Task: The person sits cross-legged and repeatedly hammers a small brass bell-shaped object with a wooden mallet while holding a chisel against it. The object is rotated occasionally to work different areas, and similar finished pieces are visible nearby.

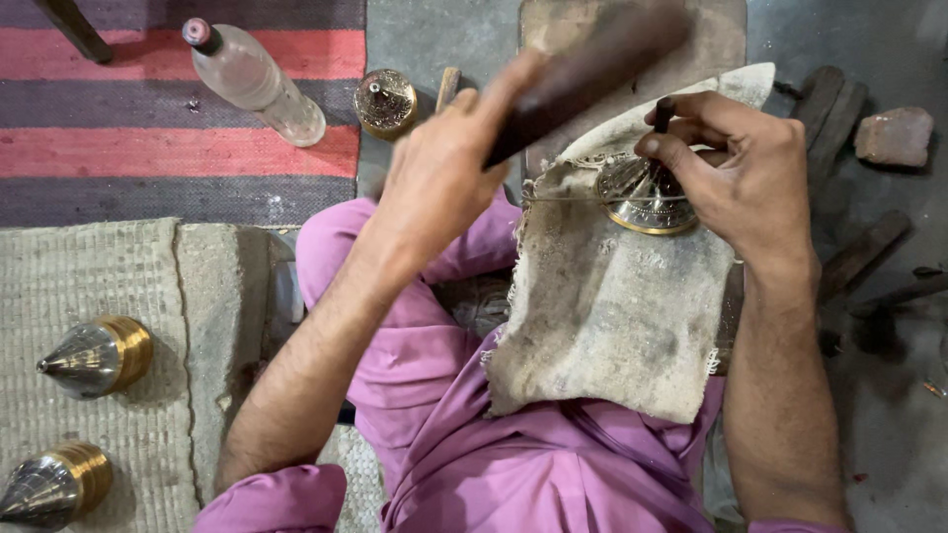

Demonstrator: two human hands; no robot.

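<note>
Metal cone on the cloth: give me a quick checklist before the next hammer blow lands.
1. Left hand grips the dark mallet, raised: ok, though blurred.
2. Right hand holds the punch upright on the metal cone: ok.
3. Cone rests on the cloth over the lap: ok.
4. Exact spot of the punch tip: cannot tell, fingers hide it.
5. Fingers clear of the punch top: not ok, they wrap close below it.
6. Finished cones on the mat, apart from the hands: ok.
</note>
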